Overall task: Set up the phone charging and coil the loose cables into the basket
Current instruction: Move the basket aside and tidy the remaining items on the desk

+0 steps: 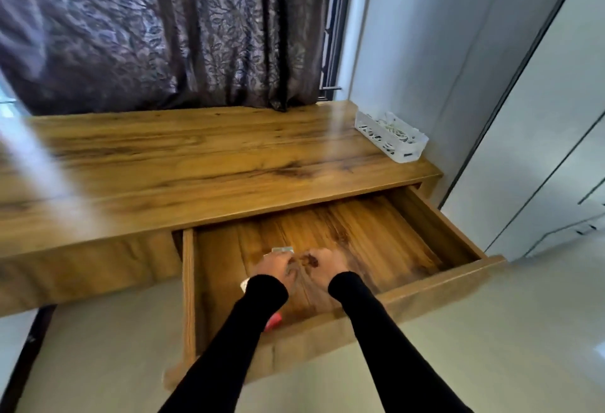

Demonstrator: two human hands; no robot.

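A white plastic basket point(391, 136) stands at the desk's back right corner, with pale coiled cables point(393, 128) inside it. Both my hands are down in the open wooden drawer point(435, 236), close together near its middle. My left hand point(275, 265) curls around a small pale object point(282, 250) that sticks out past its fingers. My right hand point(327, 265) is curled with its knuckles up. Motion blur hides whether it holds anything. A dark blurred patch point(309, 260) lies between the two hands.
The wooden desk top point(196, 157) runs below a dark patterned curtain point(163, 29). White wardrobe doors point(540, 150) stand to the right. A red thing point(274, 322) and a white thing point(244, 285) show beside my left sleeve in the drawer. Pale floor lies below.
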